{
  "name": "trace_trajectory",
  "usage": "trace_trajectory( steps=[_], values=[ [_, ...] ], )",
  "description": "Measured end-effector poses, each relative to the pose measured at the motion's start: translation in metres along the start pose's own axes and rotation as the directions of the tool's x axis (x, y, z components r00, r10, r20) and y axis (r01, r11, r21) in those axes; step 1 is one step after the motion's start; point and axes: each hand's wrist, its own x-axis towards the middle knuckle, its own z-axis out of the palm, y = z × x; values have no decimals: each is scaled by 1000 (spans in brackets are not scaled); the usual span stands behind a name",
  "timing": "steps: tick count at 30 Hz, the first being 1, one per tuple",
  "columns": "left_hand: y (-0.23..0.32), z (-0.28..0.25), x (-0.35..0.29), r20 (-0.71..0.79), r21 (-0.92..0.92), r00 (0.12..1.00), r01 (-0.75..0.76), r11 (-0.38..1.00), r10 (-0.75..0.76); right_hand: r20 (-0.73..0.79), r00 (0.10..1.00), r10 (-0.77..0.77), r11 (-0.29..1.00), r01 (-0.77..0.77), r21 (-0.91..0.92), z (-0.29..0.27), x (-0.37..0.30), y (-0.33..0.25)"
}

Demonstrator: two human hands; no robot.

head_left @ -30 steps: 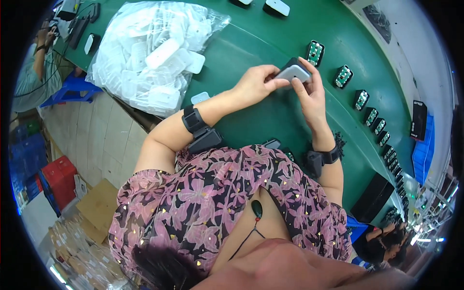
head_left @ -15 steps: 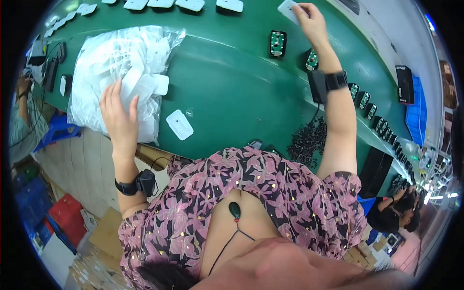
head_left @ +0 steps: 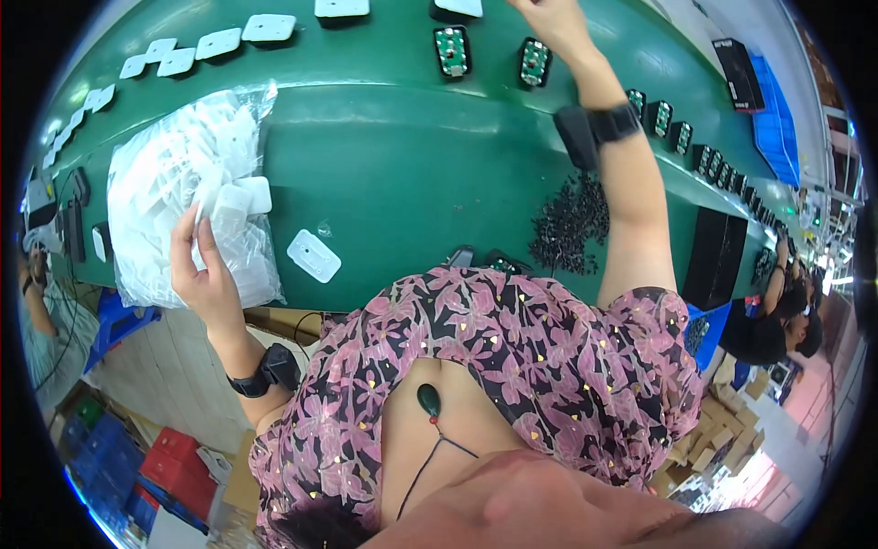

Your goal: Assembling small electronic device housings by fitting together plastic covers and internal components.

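My left hand is at the near side of a clear plastic bag full of white plastic covers. Its thumb and fingers pinch the edge of one white cover. My right hand reaches to the far edge of the view, where its fingertips are cut off, so its grip is hidden. Close to it, a white cover lies on a black casing. Two open black casings with green circuit boards stand nearby. A single white cover lies flat on the green table.
Covered units line the far left edge. Open casings run along the right. A heap of small black parts lies below my right forearm. A black box and a blue tray are at right. Other people work at both sides.
My view has shifted, so the table's things appear lower left. The white cover formerly in my right hand is no longer seen there. My left fingers have closed on a cover at the bag.
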Motion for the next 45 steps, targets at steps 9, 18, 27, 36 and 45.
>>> trace_trajectory(
  steps=[9, 18, 27, 36, 45],
  values=[
    [69, 83, -2, 619, -724, 783, 539, 430, 60, 378, 916, 137, 964, -35, -264, -72, -160, 3],
    [107, 129, 1, 781, -613, 598, 678, 405, 182, 235, 967, 101, 945, -20, -326, -27, -216, 0],
    [121, 131, 4, 776, -631, 584, 718, 293, 239, 191, 978, 87, 985, -56, -161, -16, -200, -16],
    [136, 116, 14, 553, -782, 792, 388, 487, 258, 339, 914, 221, 541, -404, 737, 28, -174, -101],
    [119, 117, 13, 301, -709, 904, -1, 705, 304, 285, 957, 54, 808, -209, 551, 27, -161, -118]
  ],
)
